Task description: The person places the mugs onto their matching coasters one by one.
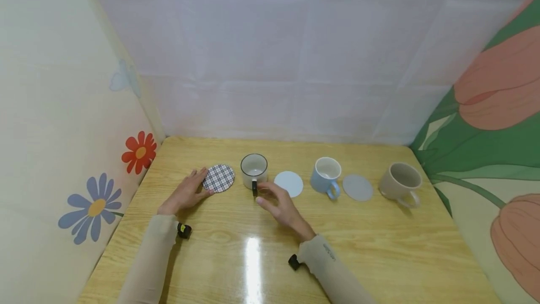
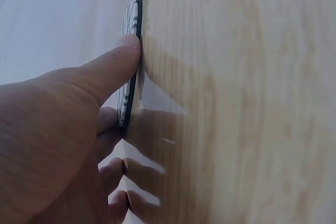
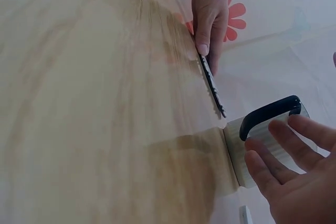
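Note:
A round plaid coaster (image 1: pixel 218 178) lies at the left of the table. My left hand (image 1: pixel 186 192) holds it by its edge, the thumb (image 2: pixel 126 51) at the near side and a finger on the left side. Just right of it stands a white enamel-style mug (image 1: pixel 253 171) with a dark rim and a black handle (image 3: pixel 270 111) turned toward me. My right hand (image 1: pixel 279 204) is beside that handle, fingers apart and not wrapped around it. Whether a fingertip touches the mug cannot be told. Close to my right hand lies a pale blue round coaster (image 1: pixel 288 184).
Further right stand a light blue mug (image 1: pixel 322 182), a grey round coaster (image 1: pixel 357 187) and a beige mug (image 1: pixel 396 182), in a row on the wooden table (image 1: pixel 219 262). A white sheet (image 1: pixel 270 60) hangs behind. Flower-patterned sheets flank both sides.

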{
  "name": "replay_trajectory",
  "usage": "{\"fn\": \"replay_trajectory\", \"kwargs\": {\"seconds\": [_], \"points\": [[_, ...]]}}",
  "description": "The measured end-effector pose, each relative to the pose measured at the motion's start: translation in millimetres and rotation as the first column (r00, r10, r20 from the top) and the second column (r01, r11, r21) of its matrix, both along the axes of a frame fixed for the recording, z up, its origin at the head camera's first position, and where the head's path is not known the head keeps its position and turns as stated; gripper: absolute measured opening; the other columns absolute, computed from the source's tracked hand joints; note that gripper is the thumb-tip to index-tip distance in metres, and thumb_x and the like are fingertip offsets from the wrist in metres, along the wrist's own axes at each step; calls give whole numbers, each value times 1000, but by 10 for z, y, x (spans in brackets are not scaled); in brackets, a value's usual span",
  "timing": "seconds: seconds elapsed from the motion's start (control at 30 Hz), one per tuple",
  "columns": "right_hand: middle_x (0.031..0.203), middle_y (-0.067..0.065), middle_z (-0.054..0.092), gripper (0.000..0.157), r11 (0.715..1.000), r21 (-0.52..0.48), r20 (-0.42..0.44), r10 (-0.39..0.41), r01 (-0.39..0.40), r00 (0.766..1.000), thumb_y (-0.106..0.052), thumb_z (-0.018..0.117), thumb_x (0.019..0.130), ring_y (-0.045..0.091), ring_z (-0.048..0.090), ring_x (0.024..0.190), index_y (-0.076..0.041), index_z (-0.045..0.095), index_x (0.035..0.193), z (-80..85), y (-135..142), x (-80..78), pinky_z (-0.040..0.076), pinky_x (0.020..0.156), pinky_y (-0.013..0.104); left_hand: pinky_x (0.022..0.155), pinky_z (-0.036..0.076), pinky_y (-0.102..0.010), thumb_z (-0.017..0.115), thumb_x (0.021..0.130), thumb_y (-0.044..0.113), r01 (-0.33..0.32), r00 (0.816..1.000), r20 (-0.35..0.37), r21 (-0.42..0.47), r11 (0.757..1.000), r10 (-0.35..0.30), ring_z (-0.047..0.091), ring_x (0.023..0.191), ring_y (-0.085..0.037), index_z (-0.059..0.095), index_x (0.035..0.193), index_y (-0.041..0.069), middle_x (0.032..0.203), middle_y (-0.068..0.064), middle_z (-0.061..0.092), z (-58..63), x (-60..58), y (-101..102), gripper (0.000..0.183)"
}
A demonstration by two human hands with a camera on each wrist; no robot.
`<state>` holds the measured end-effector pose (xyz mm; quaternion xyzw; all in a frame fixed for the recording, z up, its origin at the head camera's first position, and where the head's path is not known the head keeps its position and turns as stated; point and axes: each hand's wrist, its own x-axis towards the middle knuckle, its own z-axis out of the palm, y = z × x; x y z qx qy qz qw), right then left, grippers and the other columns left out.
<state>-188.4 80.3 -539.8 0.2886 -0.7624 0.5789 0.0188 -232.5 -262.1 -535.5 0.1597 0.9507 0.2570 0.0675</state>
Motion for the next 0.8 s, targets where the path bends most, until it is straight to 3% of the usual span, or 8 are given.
{"fn": "replay_trajectory", "kwargs": {"seconds": [0.47, 0.8], "points": [[138, 26, 67, 44, 999, 27, 60, 16, -18, 998, -19, 66, 104, 42, 71, 122, 6, 61, 140, -50, -62, -47, 60, 107, 43, 129, 12, -73, 67, 106, 30, -7, 1000, 6, -5, 1000, 7, 14, 158, -59, 29, 164, -8, 172, -29, 25, 13, -3, -1, 78], [139, 31, 65, 47, 998, -12, 148, 63, -62, 987, -24, 59, 107, 49, 66, 126, 11, 60, 138, -43, -124, -78, 56, 110, 56, 127, 13, -75, 69, 105, 26, 4, 1000, -6, 15, 1000, -4, 15, 157, -61, 30, 162, -10, 170, -32, 25, 17, 22, -5, 78]]}}
